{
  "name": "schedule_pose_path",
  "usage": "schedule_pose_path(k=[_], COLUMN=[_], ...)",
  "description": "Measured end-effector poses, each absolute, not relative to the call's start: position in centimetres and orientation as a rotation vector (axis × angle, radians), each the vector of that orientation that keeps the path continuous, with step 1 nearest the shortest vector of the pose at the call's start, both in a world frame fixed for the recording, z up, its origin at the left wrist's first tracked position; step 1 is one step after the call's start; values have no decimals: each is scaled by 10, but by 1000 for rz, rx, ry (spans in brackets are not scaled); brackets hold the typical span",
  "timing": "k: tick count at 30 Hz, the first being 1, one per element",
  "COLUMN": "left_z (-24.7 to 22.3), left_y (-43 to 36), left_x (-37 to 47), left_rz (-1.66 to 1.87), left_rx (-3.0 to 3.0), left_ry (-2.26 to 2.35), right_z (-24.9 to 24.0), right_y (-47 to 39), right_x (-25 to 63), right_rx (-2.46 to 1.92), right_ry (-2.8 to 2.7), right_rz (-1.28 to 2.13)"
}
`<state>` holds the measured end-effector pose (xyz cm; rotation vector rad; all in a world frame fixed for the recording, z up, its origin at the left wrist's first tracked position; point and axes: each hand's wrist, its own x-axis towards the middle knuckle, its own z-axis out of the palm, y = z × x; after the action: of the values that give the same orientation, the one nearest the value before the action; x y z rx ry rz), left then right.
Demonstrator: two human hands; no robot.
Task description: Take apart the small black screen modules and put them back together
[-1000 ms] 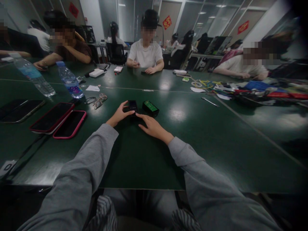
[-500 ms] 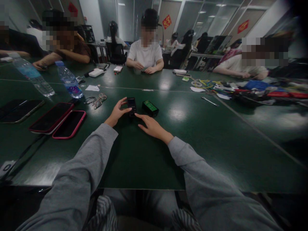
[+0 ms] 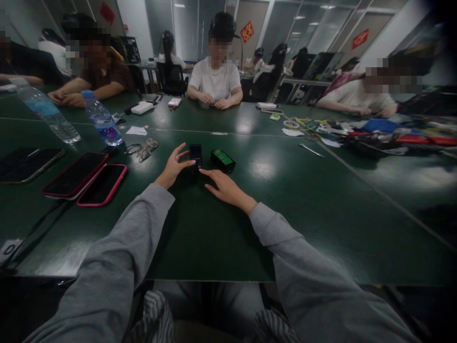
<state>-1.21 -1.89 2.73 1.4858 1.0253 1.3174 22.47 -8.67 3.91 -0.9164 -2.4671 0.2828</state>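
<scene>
A small black handheld device (image 3: 195,155) with a screen and buttons lies on the dark green table. My left hand (image 3: 174,166) is at its left side, thumb tip on the buttons and the other fingers spread apart beside the edge. From the right, my right hand (image 3: 225,186) reaches the lower end of the device with its index fingertip, the remaining fingers loosely extended. Just right of the device rests a black box (image 3: 229,166) whose top shows a green panel, perhaps a circuit board. Neither hand touches that box.
Eyeglasses (image 3: 145,151), two water bottles (image 3: 105,121) and several phones (image 3: 103,186) are on the left. A metal wrench-like tool (image 3: 312,150) and a heap of cables (image 3: 378,133) lie to the right. Across the table sits a person in a white shirt (image 3: 215,78).
My left fingers have shifted slightly away from the device's top edge. My right hand stays almost in place. At far left, another person's arm has lowered to the table.
</scene>
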Motion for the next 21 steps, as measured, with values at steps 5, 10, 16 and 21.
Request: schedule_pose_path(k=[5, 10, 16, 21], left_z=[28, 29, 39, 43], left_y=[-19, -22, -35, -43], left_x=[-11, -7, 2, 13], left_rz=[1300, 1295, 1229, 1159], left_rx=[1367, 1242, 1217, 1222], left_ry=[962, 884, 835, 795], right_z=[38, 35, 24, 18], right_y=[-85, -80, -72, -64], right_x=[225, 224, 219, 218], right_rx=[-888, -830, -902, -943], right_ry=[-2429, -2262, -1841, -1604], right_rz=[298, 406, 761, 1108])
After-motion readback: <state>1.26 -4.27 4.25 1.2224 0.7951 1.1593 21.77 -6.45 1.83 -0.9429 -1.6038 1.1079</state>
